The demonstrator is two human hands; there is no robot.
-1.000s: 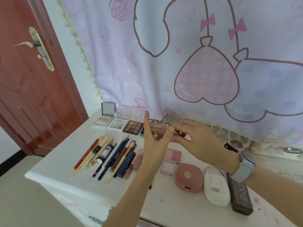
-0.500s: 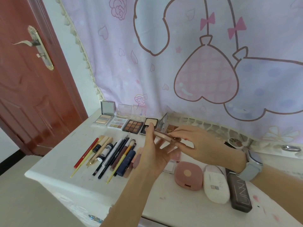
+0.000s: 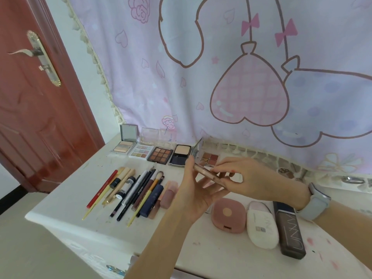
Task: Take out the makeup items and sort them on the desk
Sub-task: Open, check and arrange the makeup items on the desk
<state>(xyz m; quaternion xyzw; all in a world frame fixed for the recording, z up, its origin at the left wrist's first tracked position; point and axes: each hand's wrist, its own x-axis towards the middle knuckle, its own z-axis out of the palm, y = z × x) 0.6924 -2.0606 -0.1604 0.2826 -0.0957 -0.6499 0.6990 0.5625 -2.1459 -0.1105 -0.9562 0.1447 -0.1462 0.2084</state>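
Both hands hold a thin pink compact edge-on above the middle of the white desk. My left hand supports it from below, thumb at its far end. My right hand pinches it from the right side. Open palettes stand in a row at the back: a highlighter, a pastel palette, a brown nine-pan palette, a black powder compact and a small quad. Pencils, brushes and tubes lie side by side at the left.
At the front right lie a round pink compact, a white case and a dark tube. A printed curtain hangs behind the desk. A red door stands at the left. I wear a watch.
The compact has tilted from upright to nearly flat between my hands and dropped slightly. The powder compact and quad behind came into sight.
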